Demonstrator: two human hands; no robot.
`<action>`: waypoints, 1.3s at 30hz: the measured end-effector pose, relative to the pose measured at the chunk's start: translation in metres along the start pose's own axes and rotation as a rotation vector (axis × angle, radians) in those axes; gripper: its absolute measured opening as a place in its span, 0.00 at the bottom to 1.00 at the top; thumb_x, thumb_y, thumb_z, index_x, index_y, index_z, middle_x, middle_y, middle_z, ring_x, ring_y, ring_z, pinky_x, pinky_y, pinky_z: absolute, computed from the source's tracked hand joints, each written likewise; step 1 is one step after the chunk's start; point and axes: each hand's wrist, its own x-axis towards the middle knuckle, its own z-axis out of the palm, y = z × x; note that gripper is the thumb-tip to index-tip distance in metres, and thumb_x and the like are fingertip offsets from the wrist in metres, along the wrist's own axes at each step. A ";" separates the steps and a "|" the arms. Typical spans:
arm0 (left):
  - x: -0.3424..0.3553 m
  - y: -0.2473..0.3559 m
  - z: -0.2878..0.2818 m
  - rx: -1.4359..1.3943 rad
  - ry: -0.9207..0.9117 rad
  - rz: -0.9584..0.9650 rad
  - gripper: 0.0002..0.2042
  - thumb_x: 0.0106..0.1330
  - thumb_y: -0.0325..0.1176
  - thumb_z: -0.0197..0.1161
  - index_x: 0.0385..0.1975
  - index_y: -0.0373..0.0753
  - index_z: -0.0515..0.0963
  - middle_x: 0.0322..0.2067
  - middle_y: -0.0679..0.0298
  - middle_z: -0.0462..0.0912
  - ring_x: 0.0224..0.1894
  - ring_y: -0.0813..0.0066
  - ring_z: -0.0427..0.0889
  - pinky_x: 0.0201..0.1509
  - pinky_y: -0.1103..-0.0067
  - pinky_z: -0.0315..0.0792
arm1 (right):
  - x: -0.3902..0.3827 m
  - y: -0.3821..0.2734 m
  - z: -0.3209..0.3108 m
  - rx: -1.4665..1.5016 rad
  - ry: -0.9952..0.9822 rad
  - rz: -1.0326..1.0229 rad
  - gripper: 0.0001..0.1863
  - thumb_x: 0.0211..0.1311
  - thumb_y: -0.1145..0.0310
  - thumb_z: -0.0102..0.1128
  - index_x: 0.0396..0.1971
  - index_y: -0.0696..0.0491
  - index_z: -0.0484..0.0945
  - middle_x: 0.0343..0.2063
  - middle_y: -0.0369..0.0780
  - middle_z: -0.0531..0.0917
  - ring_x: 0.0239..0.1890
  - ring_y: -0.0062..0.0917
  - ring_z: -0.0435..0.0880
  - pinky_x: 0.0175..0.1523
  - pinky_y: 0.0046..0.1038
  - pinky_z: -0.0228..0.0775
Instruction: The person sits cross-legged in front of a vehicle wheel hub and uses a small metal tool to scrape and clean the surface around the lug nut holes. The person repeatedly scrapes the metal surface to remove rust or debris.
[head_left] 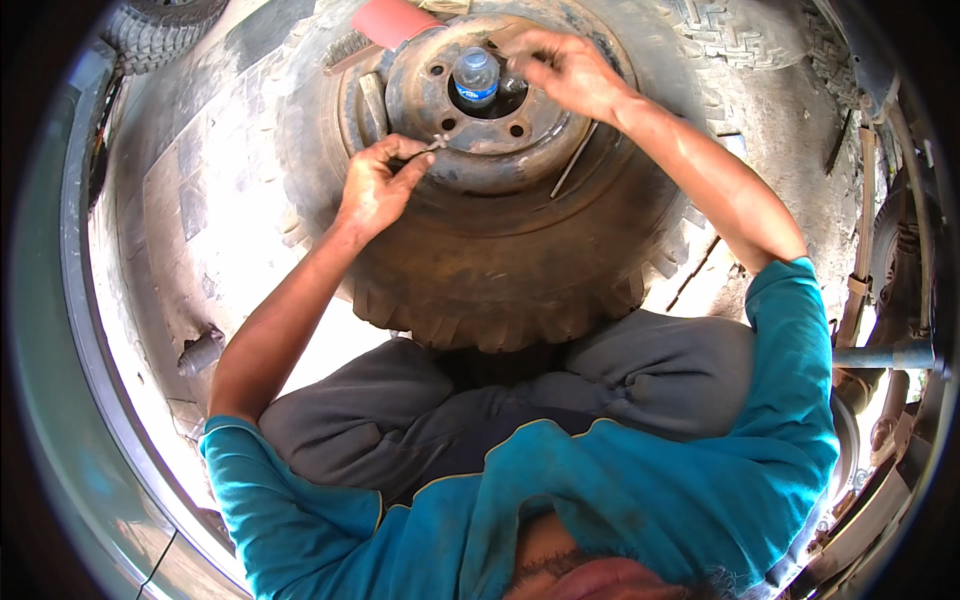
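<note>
A big worn tire [500, 270] lies flat in front of my crossed legs, with a rusty steel wheel rim [490, 165] in it. My left hand [385, 178] pinches a small, thin metal piece [436, 146] over the rim's near-left side; its exact kind is too small to make out. At the far right of the hub hole is my right hand [565, 72], its fingers bent together and slightly blurred. Whatever they may hold is not distinguishable. Between the hands, a clear plastic bottle [476, 77] with a blue label stands upright in the hub hole.
A red container [392, 22] and a wire brush [346, 50] rest on the far-left side of the wheel. A flat strip-like tool [373, 104] leans near the rim, and a thin metal rod [573, 163] lies at right. Vehicle parts [885, 355] line the right edge.
</note>
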 end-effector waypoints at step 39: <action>-0.004 -0.020 -0.033 0.788 -0.102 0.447 0.16 0.67 0.42 0.70 0.46 0.37 0.84 0.50 0.57 0.84 0.63 0.56 0.76 0.70 0.63 0.67 | -0.032 0.068 0.019 -0.546 -0.240 -0.340 0.17 0.63 0.72 0.64 0.52 0.52 0.79 0.54 0.46 0.81 0.56 0.46 0.81 0.60 0.42 0.77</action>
